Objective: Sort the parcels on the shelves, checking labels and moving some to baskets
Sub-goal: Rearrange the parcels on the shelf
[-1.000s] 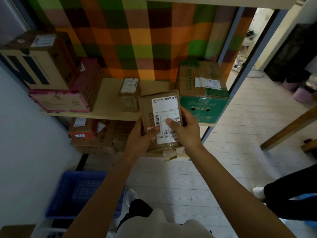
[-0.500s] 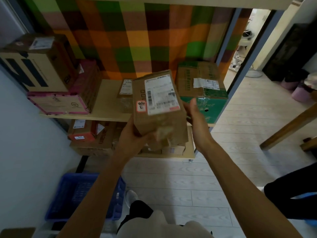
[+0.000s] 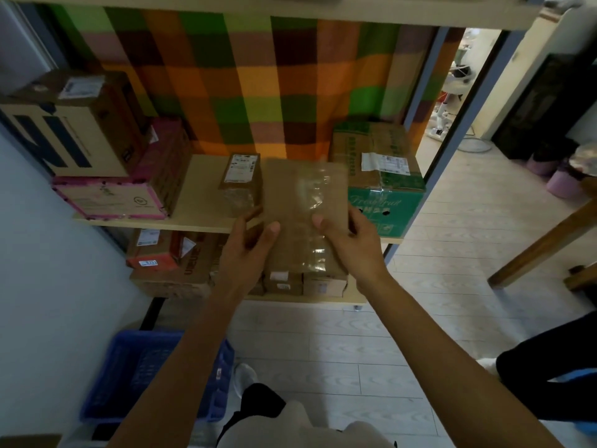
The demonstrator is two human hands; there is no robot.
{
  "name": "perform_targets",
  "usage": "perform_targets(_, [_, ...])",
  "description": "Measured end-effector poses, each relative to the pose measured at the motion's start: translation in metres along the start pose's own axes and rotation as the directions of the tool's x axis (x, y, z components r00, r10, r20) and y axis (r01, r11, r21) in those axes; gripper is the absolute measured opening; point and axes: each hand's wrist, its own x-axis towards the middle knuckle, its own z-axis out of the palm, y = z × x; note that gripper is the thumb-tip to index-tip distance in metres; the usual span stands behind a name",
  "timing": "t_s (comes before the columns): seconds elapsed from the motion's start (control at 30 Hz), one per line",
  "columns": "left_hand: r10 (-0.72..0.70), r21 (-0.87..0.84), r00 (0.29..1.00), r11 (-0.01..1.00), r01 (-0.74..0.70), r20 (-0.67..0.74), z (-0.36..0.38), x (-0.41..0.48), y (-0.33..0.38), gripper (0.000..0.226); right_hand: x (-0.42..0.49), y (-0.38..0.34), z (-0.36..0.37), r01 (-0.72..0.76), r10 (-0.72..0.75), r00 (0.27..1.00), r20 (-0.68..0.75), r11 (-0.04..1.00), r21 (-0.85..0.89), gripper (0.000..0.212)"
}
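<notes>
Before the plaid-backed shelf (image 3: 200, 205), left hand (image 3: 248, 245) and right hand (image 3: 350, 242) hold a taped parcel (image 3: 303, 195) — fingers curled round its sides; best turn it steadily until its label shows.

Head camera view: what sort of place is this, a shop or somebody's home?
Likely a home parcel storeroom: pale wooden shelves hold labelled cardboard boxes, a blue plastic basket sits on the floor, and the left hand and right hand hold a brown taped cardboard parcel.

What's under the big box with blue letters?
A pink-edged carton lies under the box, on the wooden shelf. Its top is mostly covered, so any label there is hidden.
</notes>
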Motion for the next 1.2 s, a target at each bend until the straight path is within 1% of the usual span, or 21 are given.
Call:
perform_targets(0.03, [0.037,-0.019,0.999,0.999,-0.036,0.018,-0.001,-0.001,0.005,0.07,0.002,-0.006,-0.004,-0.127,0.129,0.992,-0.006,0.987,0.099,0.051])
perform_targets(0.07, [0.068,-0.001,0.995,0.998,-0.068,0.074,-0.004,-0.001,0.008,0.074,0.003,-0.01,-0.009,-0.249,0.25,0.968,0.019,0.948,0.2,0.047])
perform_targets(0.1, [0.078,0.033,0.985,0.996,-0.084,0.154,-0.007,0.0,0.009,0.084,0.003,-0.014,-0.013,-0.325,0.324,0.944,0.053,0.898,0.295,0.041])
perform_targets(0.13, [0.068,0.093,0.972,0.992,-0.09,0.223,-0.009,0.0,0.011,0.093,0.002,-0.017,-0.017,-0.351,0.349,0.934,0.072,0.864,0.361,0.038])
perform_targets(0.17, [0.061,0.136,0.963,0.986,-0.1,0.263,-0.01,0.001,0.012,0.095,0.001,-0.018,-0.02,-0.336,0.334,0.939,0.082,0.844,0.417,0.04])
perform_targets(0.23, [0.076,0.183,0.968,0.976,-0.122,0.24,-0.009,0.005,0.009,0.091,-0.005,-0.02,-0.021,-0.272,0.256,0.962,0.096,0.851,0.45,0.054])
perform_targets(0.33, [0.161,0.184,0.978,0.966,-0.183,0.129,-0.001,0.005,0.007,0.083,-0.014,-0.017,-0.011,-0.125,0.1,0.991,0.085,0.92,0.372,0.047])
perform_targets(0.47, [0.182,0.214,0.983,0.959,-0.185,0.031,0.007,0.002,0.0,0.085,-0.015,-0.005,0.001,0.074,-0.064,0.996,-0.065,0.985,0.156,0.05])
perform_targets(0.57, [0.204,0.23,0.979,0.952,-0.204,0.023,0.011,0.001,0.001,0.083,-0.009,-0.002,-0.002,0.108,-0.1,0.989,-0.107,0.991,0.076,0.039])
perform_targets(0.63, [0.206,0.228,0.978,0.952,-0.206,0.027,0.012,0.004,0.0,0.084,-0.004,-0.003,-0.004,0.11,-0.105,0.989,-0.105,0.993,0.042,0.038])
perform_targets(0.67, [0.202,0.228,0.979,0.952,-0.205,0.036,0.011,0.004,0.001,0.085,-0.004,-0.005,-0.005,0.112,-0.109,0.99,-0.094,0.993,0.028,0.042])
perform_targets(0.73, [0.176,0.171,0.983,0.968,-0.183,0.058,0.008,0.006,0.004,0.08,-0.004,-0.014,-0.01,0.108,-0.103,0.992,-0.068,0.992,0.061,0.061])
perform_targets(0.8, [0.128,-0.005,0.989,0.992,-0.128,0.078,0.006,0.003,0.01,0.079,-0.006,-0.026,-0.017,0.135,-0.135,0.991,-0.01,0.981,0.139,0.077])
perform_targets(0.87, [0.121,-0.141,0.987,0.984,-0.105,0.107,0.002,0.001,0.015,0.102,-0.011,-0.035,-0.022,0.16,-0.171,0.983,0.061,0.976,0.149,0.09])
perform_targets(0.9, [0.141,-0.128,0.981,0.984,-0.124,0.135,0.001,0.0,0.017,0.117,-0.014,-0.038,-0.023,0.145,-0.16,0.982,0.097,0.978,0.148,0.093])
perform_targets(0.93, [0.153,-0.091,0.973,0.986,-0.139,0.173,0.0,0.001,0.018,0.125,-0.017,-0.04,-0.024,0.128,-0.149,0.979,0.138,0.981,0.148,0.095])
perform_targets(0.97, [0.152,-0.048,0.967,0.988,-0.145,0.207,0.001,0.001,0.017,0.127,-0.017,-0.04,-0.023,0.117,-0.14,0.975,0.173,0.984,0.134,0.095])
perform_targets(1.03, [0.118,0.038,0.965,0.991,-0.13,0.235,0.004,0.006,0.014,0.121,-0.016,-0.034,-0.019,0.098,-0.11,0.975,0.193,0.993,0.07,0.089])
perform_targets(1.07, [0.109,0.075,0.969,0.989,-0.128,0.22,0.007,0.009,0.012,0.116,-0.016,-0.031,-0.016,0.098,-0.105,0.979,0.172,0.994,0.051,0.081])
perform_targets(1.13, [0.115,0.141,0.981,0.98,-0.138,0.156,0.011,0.011,0.009,0.106,-0.015,-0.026,-0.011,0.147,-0.148,0.986,0.08,0.989,0.028,0.065])
perform_targets(1.2, [0.151,0.209,0.982,0.962,-0.173,0.116,0.014,0.01,0.007,0.095,-0.011,-0.018,-0.011,0.173,-0.173,0.985,0.019,0.985,0.0,0.058])
